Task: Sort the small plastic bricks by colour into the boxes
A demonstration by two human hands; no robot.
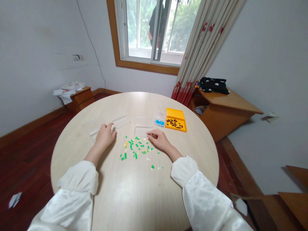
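Observation:
Small green, yellow and cream building pieces [137,146] lie scattered on the round table. Behind them stands a clear plastic box [142,131] with its lid folded back. At that box's right front corner is my right hand [158,138], thumb and fingertips pinched together; whatever is between them is too small to make out. My left hand [106,134] rests to the left of the pieces, thumb and fingers curved but apart, with nothing visible in it. Beside it are a clear tray [121,122] and another clear box [93,134], which the hand partly covers.
At the back right, a small clear box of blue pieces [159,122] sits against an open yellow case [175,112] holding dark brown pieces. The pale round table [141,192] fills the middle. A wooden desk [231,106] with folded black cloth stands beyond it.

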